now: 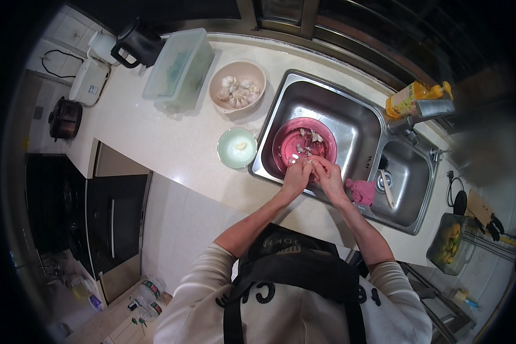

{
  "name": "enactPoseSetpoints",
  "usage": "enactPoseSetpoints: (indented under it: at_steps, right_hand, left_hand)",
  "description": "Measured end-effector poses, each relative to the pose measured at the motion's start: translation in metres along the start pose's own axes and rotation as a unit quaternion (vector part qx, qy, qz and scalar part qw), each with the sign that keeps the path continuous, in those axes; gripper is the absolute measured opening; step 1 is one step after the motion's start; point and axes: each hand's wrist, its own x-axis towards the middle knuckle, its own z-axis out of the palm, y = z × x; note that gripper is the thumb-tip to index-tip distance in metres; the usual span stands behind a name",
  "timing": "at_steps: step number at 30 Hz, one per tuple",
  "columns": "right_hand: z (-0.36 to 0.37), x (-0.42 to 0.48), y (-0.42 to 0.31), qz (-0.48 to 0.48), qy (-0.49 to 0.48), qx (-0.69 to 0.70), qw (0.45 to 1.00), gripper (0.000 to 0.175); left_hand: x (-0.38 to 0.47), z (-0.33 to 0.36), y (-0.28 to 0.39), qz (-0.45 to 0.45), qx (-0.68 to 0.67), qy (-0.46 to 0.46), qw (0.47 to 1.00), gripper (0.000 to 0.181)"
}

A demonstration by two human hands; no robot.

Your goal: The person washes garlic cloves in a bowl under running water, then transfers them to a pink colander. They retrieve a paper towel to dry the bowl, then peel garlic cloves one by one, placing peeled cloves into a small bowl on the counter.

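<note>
My left hand (299,173) and my right hand (328,174) meet over the near rim of a pink basin (285,139) in the large sink bowl. Their fingertips pinch a small pale piece, apparently a garlic clove (309,161), mostly hidden by the fingers. Scraps of garlic skin (316,137) lie in the basin. Left of the sink, a pale green bowl (228,157) holds one peeled clove (241,146). Behind it, several whole garlic bulbs (239,99) sit in a beige bowl (258,69).
A pink cloth (362,191) drapes over the sink's divider, beside a dish brush (386,185) in the smaller bowl. The faucet (406,127) and a yellow pump bottle (402,102) stand behind. A translucent plastic box (182,69) and a black kettle (141,45) occupy the counter's left.
</note>
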Motion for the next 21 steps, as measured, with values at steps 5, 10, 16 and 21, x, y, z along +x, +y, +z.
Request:
enactPoseSetpoints:
  at_steps: [5, 10, 16, 21]
  right_hand:
    - [0.002, -0.002, 0.005, 0.011, 0.01, -0.019, 1.0, 0.02]
    - [0.003, 0.002, 0.0, 0.093, -0.004, 0.17, 0.981, 0.025]
    - [-0.018, 0.019, -0.01, 0.122, -0.081, 0.322, 0.935, 0.029]
    - [-0.025, 0.023, -0.011, 0.133, -0.103, 0.341, 0.925, 0.026]
  left_hand:
    - [0.002, 0.001, -0.002, -0.01, 0.06, -0.012, 0.998, 0.039]
    - [0.003, 0.008, -0.015, 0.019, 0.122, 0.009, 0.992, 0.031]
    - [0.021, -0.003, -0.016, -0.122, -0.309, -0.096, 0.938, 0.022]
    - [0.028, -0.02, 0.003, -0.141, -0.257, -0.081, 0.953, 0.021]
